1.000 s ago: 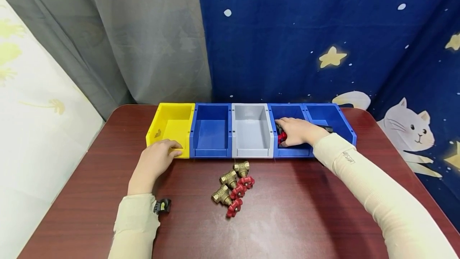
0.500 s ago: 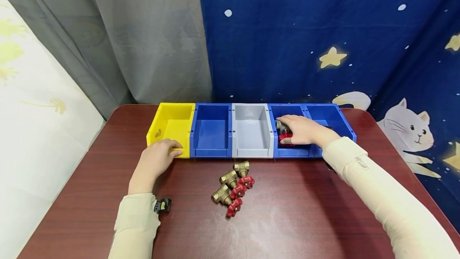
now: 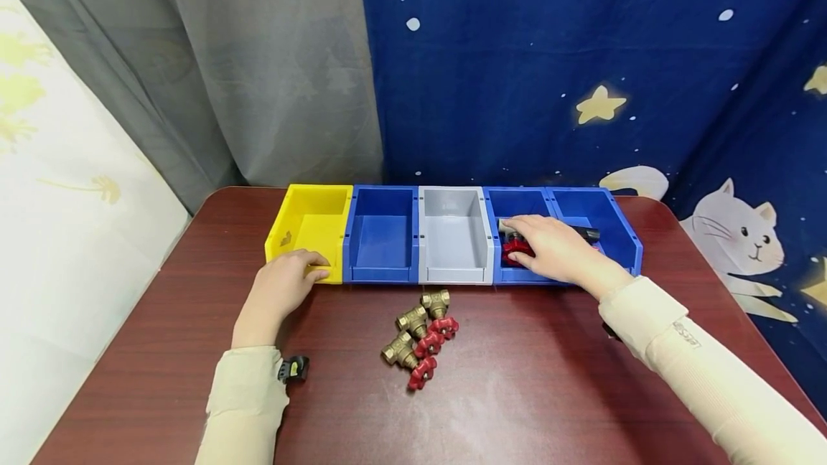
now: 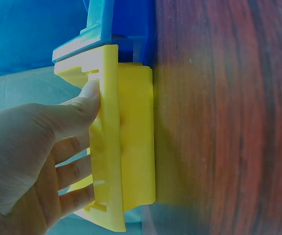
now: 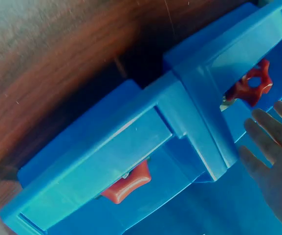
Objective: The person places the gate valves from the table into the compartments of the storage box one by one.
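My right hand point(image 3: 549, 242) is low in the blue bin right of the grey one, fingers extended. Beside its thumb and fingertips, a valve's red handwheel point(image 3: 517, 250) lies in that bin. In the right wrist view this handwheel point(image 5: 254, 84) sits apart from the spread fingers point(image 5: 265, 127). The left hand point(image 3: 281, 289) rests on the front edge of the yellow bin point(image 3: 316, 235); the left wrist view has its thumb point(image 4: 89, 98) and relaxed fingers at the front lip point(image 4: 109, 147). On the table lie three brass valves point(image 3: 411, 321) with red handwheels, in a slanting row.
The bins stand joined in a row: yellow, blue point(image 3: 381, 242), grey point(image 3: 452, 235), then two blue. Another red handwheel point(image 5: 128, 181) lies in the rightmost bin point(image 5: 97, 161). A dark long object point(image 3: 586, 233) shows behind the right hand. Curtains hang behind the table point(image 3: 504, 393).
My right hand has loosened from the valve in the bin and shifted right, its forearm drawing back, so more of the red handwheel shows. The left hand and the three table valves stay put.
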A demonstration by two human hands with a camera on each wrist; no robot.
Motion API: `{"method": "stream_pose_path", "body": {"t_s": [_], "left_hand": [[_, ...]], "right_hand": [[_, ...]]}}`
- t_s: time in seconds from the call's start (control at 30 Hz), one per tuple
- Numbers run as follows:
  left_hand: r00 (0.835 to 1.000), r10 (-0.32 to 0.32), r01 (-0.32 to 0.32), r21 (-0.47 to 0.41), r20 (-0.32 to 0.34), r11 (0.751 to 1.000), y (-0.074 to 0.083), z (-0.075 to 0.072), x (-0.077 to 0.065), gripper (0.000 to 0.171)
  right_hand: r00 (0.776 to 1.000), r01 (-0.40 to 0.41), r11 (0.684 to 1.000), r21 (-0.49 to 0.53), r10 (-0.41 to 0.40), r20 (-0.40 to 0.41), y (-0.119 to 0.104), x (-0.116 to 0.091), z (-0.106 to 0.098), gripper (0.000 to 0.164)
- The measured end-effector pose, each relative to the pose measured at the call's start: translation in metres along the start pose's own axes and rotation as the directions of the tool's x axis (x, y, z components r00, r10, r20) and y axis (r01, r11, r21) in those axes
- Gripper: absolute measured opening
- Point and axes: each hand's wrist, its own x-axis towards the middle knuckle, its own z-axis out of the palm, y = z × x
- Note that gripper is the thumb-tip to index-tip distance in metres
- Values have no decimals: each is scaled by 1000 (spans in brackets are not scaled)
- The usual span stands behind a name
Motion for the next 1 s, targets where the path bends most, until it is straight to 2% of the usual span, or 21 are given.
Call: {"method": "stream_pose_path", "body": {"t_s": [0.27,0.57,0.8,1.0], "left_hand": [[1000,5,-5,2,-4,1000,0,1,0,22],[1000,-2,2,4,-2,1000,1,0,0,22],[1000,20,-20,10,-18,1000,1,-1,-1,19],[1000,20,-20,6,-20,1000,1,-2,-1,19]], "right_hand": [[992,36,999,4,-36,-117,-5,-18,2,56],[988,-20,999,-26,15,-156,-6,-33,2,56],[967,-6,998,-56,-9,-256,-7,-45,0,52],[958,-26,998,-54,10,-288,-7,-55,-5,50]]}}
